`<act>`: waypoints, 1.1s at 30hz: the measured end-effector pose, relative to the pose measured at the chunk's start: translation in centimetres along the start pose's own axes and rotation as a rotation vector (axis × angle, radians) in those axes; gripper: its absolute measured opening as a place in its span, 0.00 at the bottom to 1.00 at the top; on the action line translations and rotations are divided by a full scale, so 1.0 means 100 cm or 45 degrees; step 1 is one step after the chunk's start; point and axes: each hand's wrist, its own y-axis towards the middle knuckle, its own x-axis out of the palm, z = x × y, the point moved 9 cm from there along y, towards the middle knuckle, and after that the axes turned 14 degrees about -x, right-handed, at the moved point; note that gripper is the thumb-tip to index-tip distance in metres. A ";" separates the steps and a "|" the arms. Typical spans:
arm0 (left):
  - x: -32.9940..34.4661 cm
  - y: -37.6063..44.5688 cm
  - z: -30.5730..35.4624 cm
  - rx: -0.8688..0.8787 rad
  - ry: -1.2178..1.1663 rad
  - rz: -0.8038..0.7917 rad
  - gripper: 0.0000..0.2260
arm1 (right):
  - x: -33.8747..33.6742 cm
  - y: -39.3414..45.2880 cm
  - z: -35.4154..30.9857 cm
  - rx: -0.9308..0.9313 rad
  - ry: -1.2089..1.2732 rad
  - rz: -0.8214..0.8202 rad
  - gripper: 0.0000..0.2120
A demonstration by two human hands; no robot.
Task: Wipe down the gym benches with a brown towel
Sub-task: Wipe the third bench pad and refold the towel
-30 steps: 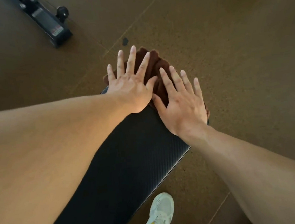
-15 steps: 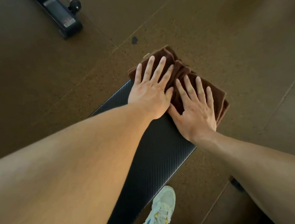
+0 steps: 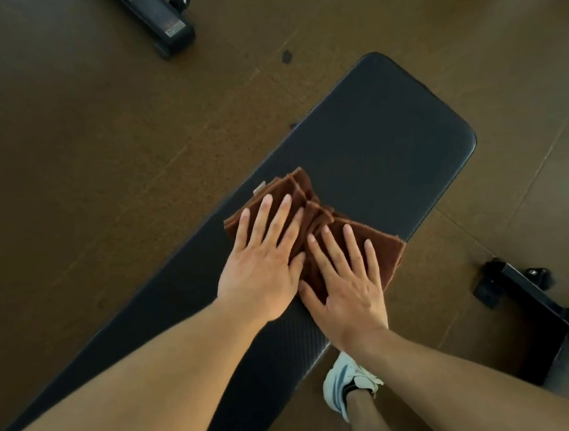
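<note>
Shoe (image 3: 346,381): white, on the floor (image 3: 98,145) below my right wrist, beside the counter's near edge.

Right hand (image 3: 348,288): flat, palm down, fingers (image 3: 349,244) straight and a little spread, gripping nothing, pressing the right half of the brown towel (image 3: 307,213).

Left hand (image 3: 263,268): likewise flat and pressing, fingers straight, thumb alongside my right index finger.

Brown towel: folded, bunched between my hands, lying across the width of the counter (image 3: 389,137), its right corner overhanging the edge past my little finger.

Change: a second ago the towel sat at the counter's far end under my fingertips; now it lies drawn back toward me, with a wide stretch of black pad bare beyond my fingertips. I judge the far end wiped and the return stroke under way; the near stretch under my forearms is yet to do.

Containers: none in view.

Beyond the fingers: dark equipment base (image 3: 163,23) far left; a black frame (image 3: 542,313) off to my right.
</note>
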 end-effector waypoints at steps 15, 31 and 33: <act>-0.035 0.109 0.027 -0.197 0.061 -0.129 0.34 | -0.052 0.095 0.080 -0.268 -0.081 -0.025 0.34; -0.091 0.250 0.139 -0.212 0.080 -0.010 0.32 | -0.128 0.160 0.221 -0.034 0.042 0.289 0.33; -0.092 0.248 0.141 -0.199 0.091 0.013 0.32 | -0.128 0.156 0.220 -0.028 0.044 0.299 0.33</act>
